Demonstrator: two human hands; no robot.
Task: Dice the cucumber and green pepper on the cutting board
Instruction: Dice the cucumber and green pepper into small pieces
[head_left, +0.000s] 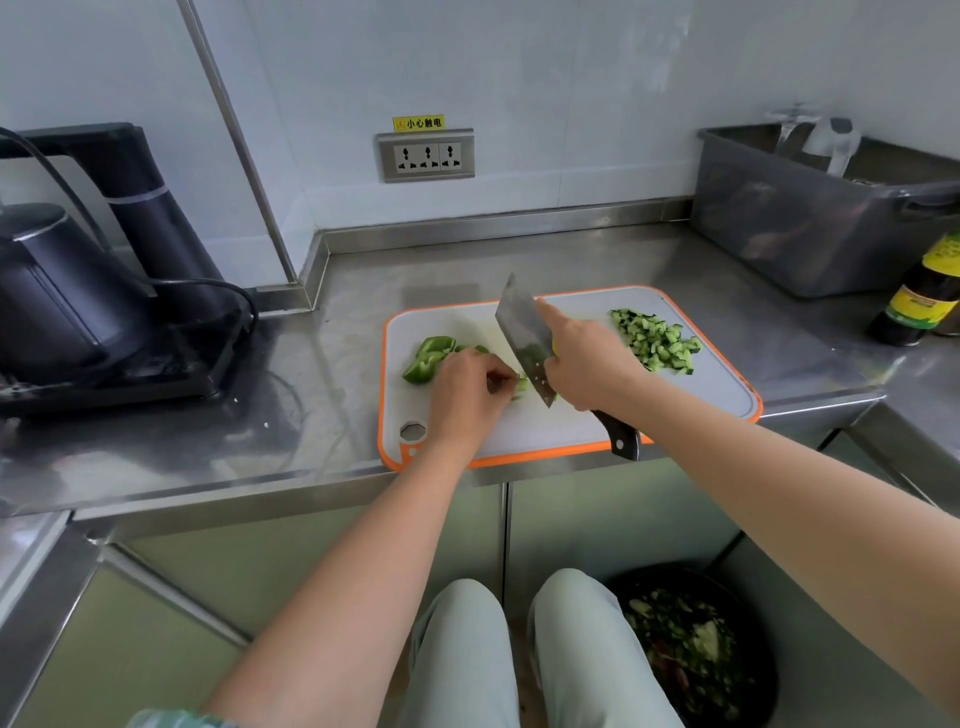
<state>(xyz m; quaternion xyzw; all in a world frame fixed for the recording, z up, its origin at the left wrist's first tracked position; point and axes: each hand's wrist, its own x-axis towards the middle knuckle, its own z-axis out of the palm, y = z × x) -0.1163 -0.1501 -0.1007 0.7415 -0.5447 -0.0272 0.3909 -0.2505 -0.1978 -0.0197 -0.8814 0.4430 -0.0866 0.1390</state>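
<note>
At 5 o'clock, lowest in view beside the person's knees, a dark bin (696, 654) holds vegetable scraps. Above it, the steel surface (322, 364) carries a white cutting board (701, 395) with an orange rim. On the board, the left hand (465, 387) curls its fingers and pinches a thin pepper strip (521, 385) down. At 3 o'clock from it, touching the strip, stands the knife (519, 332), blade tilted. The right hand (587, 364) grips the knife's handle, forefinger stretched along the blade. Larger pepper pieces (428, 356) lie at 10 o'clock of the left hand. The diced cucumber (655, 340) is heaped at the board's 2 o'clock corner. Farther off sit a black kettle (57, 306) at 9 o'clock, a bottle (922, 296) at 3, a grey tub (795, 228) at 2, and a wall socket (426, 156) at 12.
</note>
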